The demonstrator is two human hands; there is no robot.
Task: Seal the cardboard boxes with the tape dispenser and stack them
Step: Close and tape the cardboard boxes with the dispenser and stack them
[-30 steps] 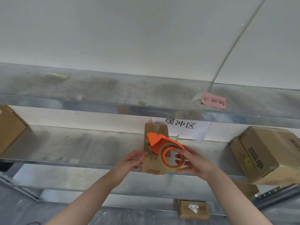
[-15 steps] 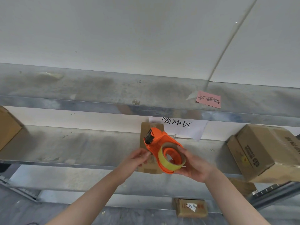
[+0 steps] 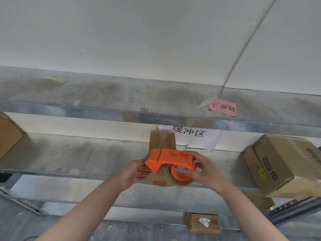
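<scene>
A narrow cardboard box (image 3: 162, 140) lies on the middle metal shelf (image 3: 73, 153), its long side pointing away from me, with clear tape along its top. An orange tape dispenser (image 3: 169, 160) with a roll of clear tape lies flat over the box's near half. My right hand (image 3: 202, 171) grips the dispenser round the roll end. My left hand (image 3: 137, 172) holds the box's near left side, fingers curled by the dispenser's nose. The near end of the box is partly hidden by the dispenser.
A large printed cardboard box (image 3: 286, 164) sits tilted at the shelf's right end, and another box (image 3: 8, 134) at the left edge. A small box (image 3: 204, 223) lies on the lower shelf. A white paper sign (image 3: 191, 136) and a pink note (image 3: 223, 106) hang from the upper shelf.
The dispenser has tipped from upright on its edge to flat over the box, nose pointing left. Both hands stayed at the near end of the box.
</scene>
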